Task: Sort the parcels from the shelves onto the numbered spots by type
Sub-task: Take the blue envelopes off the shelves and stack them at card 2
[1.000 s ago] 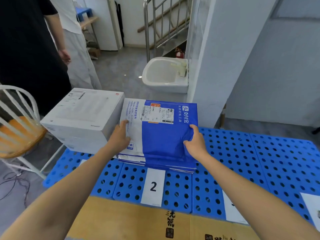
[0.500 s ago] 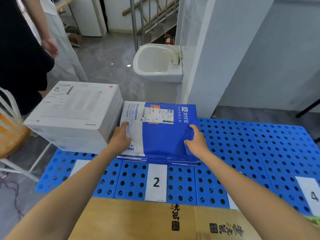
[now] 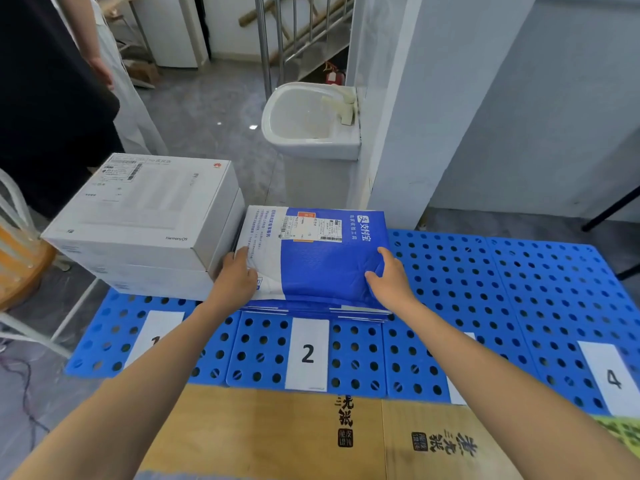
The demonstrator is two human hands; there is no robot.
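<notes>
The blue mailer (image 3: 322, 268) is being held on the stack of mailers (image 3: 311, 311) just beyond label 2 (image 3: 307, 353), its left edge being pinched by the left hand (image 3: 237, 277), its right edge by the right hand (image 3: 389, 277); white boxes (image 3: 145, 216) are being touched on its left.
</notes>
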